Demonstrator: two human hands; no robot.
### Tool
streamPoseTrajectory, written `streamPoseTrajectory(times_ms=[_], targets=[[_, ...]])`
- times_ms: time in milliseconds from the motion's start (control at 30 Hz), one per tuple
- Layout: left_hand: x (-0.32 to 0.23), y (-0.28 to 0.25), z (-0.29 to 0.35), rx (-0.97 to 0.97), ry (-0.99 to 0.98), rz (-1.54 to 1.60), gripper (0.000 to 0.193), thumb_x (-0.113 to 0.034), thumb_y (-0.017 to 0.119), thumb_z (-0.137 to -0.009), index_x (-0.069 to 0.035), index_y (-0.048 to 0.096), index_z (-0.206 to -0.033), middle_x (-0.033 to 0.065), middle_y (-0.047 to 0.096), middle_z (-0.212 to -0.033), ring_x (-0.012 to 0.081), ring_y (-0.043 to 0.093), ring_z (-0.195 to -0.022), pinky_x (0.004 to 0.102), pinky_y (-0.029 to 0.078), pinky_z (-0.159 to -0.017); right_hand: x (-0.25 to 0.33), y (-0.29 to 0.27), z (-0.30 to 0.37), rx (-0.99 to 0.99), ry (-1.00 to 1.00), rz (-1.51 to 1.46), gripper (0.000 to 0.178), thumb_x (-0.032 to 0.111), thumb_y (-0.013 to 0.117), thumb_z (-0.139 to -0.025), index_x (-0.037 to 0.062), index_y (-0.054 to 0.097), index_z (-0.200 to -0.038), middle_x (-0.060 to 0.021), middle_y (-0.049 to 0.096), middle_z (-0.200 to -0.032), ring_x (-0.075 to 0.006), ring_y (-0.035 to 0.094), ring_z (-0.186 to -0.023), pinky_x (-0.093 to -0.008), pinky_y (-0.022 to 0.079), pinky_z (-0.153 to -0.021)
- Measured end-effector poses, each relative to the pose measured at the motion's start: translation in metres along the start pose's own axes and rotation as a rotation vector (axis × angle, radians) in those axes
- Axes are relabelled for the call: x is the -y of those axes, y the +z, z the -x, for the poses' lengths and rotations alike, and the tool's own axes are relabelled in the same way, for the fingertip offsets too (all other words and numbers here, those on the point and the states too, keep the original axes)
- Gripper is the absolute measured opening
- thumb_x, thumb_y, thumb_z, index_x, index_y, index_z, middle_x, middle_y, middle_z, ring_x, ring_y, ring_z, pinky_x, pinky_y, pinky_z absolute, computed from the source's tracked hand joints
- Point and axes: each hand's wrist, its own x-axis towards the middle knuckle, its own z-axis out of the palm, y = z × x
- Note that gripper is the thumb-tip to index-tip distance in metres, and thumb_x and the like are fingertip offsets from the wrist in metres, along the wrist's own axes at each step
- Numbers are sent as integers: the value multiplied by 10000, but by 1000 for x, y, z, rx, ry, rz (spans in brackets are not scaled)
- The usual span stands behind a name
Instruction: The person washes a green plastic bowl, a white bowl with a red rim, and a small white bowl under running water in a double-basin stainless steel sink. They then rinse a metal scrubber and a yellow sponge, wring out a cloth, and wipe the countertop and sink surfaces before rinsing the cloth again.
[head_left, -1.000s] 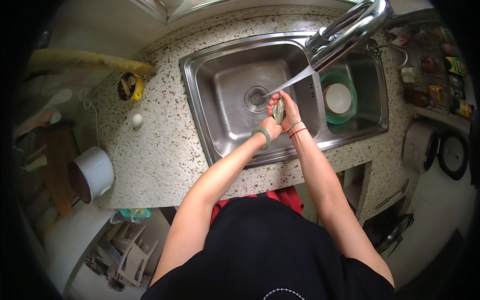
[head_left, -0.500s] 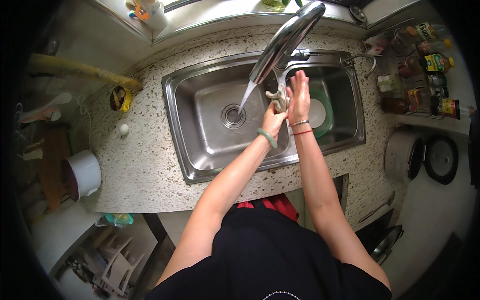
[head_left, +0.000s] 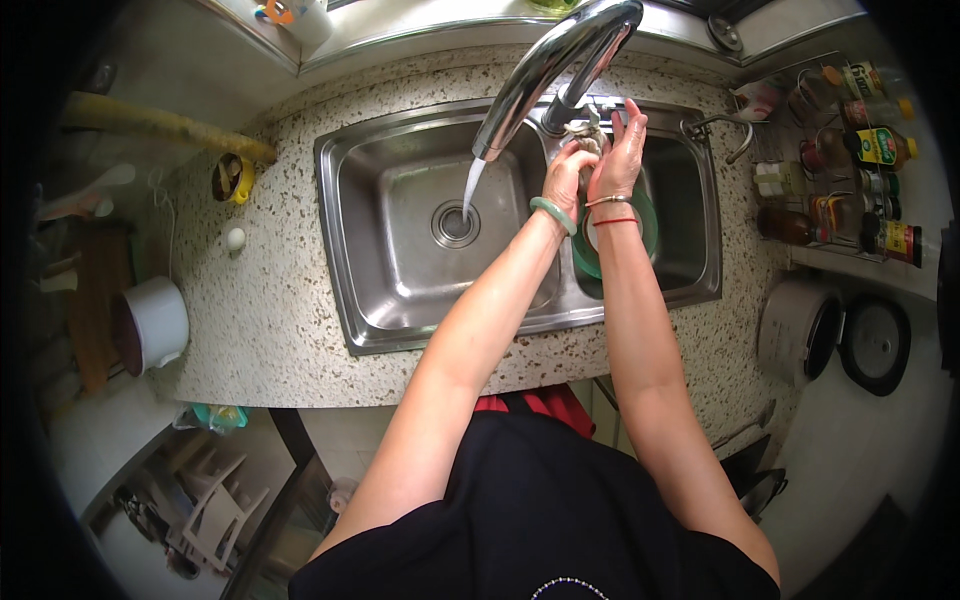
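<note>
My left hand (head_left: 568, 178), with a pale green bangle at its wrist, is closed around a crumpled greyish-white cloth (head_left: 588, 133). Beside it, my right hand (head_left: 622, 160) is held up with fingers stretched out, its palm side toward the cloth. Both hands are over the divider and right bowl of the steel sink, close to the base of the tap (head_left: 540, 75). A stream of water (head_left: 469, 190) runs from the tap into the left sink bowl (head_left: 400, 245). Under my right wrist, a green basin (head_left: 648, 222) stands in the right bowl, partly hidden.
Bottles and jars (head_left: 840, 160) fill a rack on the right, above a rice cooker (head_left: 795, 325) with its lid up. Left on the speckled counter (head_left: 260, 330) are a yellow cup (head_left: 240, 178), a small white egg-shaped object (head_left: 235, 239) and a white pot (head_left: 158, 322).
Both hands have moved away from me and slightly right, nearer the tap's base, with the cloth still in my left hand. The view has shifted slightly. Water keeps running.
</note>
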Motion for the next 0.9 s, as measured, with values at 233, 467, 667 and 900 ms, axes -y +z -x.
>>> streamPoseTrajectory(times_ms=[233,467,667,900], targets=[[2,8,6,-47,79,-185,433,-387,504,-950,-57,511,-1228,27,565,-1152,112,507,-1046,254,401,-908,-2,-1,9,56,-6,-111,547,374,435,-975,30,321,-1386,-107,343,-1418,-237,371,-1278,-359,309,-1050],[2,-33,77,-216,310,-902,502,-419,268,-1000,-75,518,-1266,208,575,-1130,318,508,-1123,378,387,-959,-4,-34,71,338,252,545,339,297,699,-819,-11,645,-952,-16,617,-757,-67,526,-705,-242,444,-621],[-39,-118,138,-407,49,-477,448,-425,399,-976,-50,567,-1154,82,610,-1061,165,575,-945,343,478,-816,-33,-56,130,420,428,424,158,162,669,-835,15,630,-879,-25,627,-750,-60,568,-662,-229,477,-569],[-106,-146,171,-561,6,-328,443,-500,401,-955,-118,546,-1127,48,626,-947,145,602,-828,299,493,-691,-52,-51,159,579,569,394,354,-67,470,-738,-5,558,-1075,-128,640,-1033,-165,613,-894,-254,501,-734]])
